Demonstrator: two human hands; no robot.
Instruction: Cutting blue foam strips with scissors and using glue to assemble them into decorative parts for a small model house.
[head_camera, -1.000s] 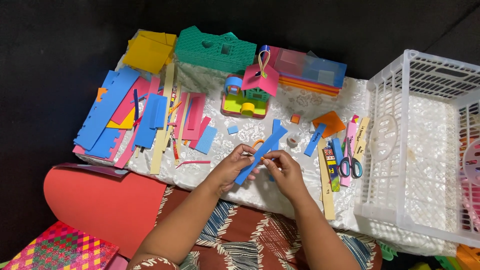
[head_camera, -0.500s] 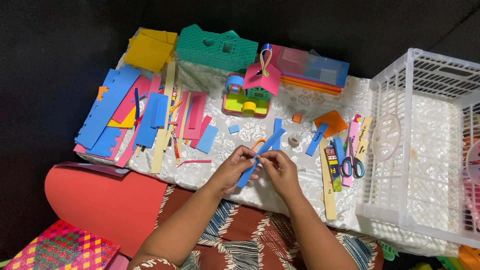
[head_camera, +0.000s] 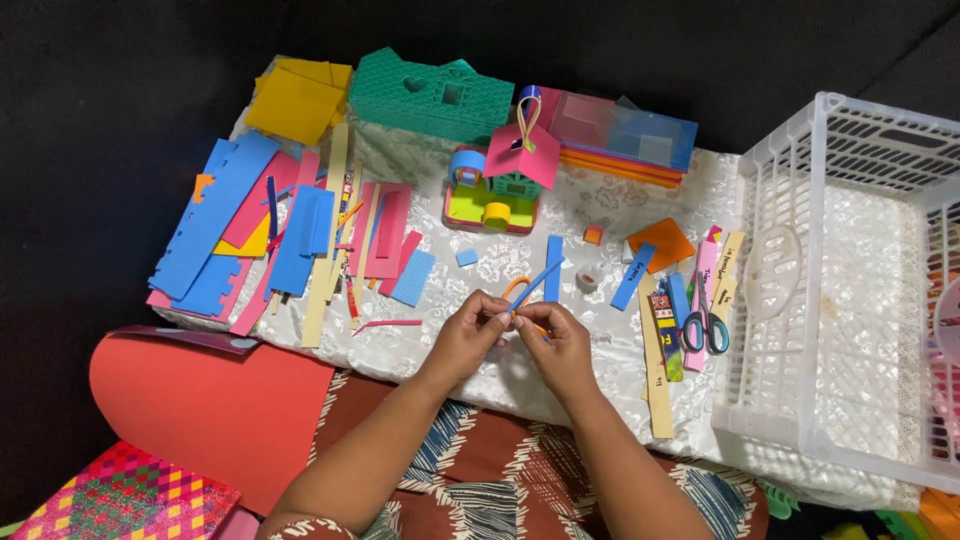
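We can't really see how the left hand (head_camera: 478, 328) and right hand (head_camera: 556, 338) pinch the blue strip (head_camera: 537, 285): the fingertips bunch together and cover its lower end, and the orange loop (head_camera: 516, 287) behind it is mostly hidden too. Both our forearms run off the bottom edge. The white basket (head_camera: 830, 300) gets cut by the right edge, so whatever pink stuff sits past it is unreadable. The woven mat (head_camera: 120, 495) is clipped at the bottom left corner. The little tape roll (head_camera: 588, 279) is too small to make out properly.
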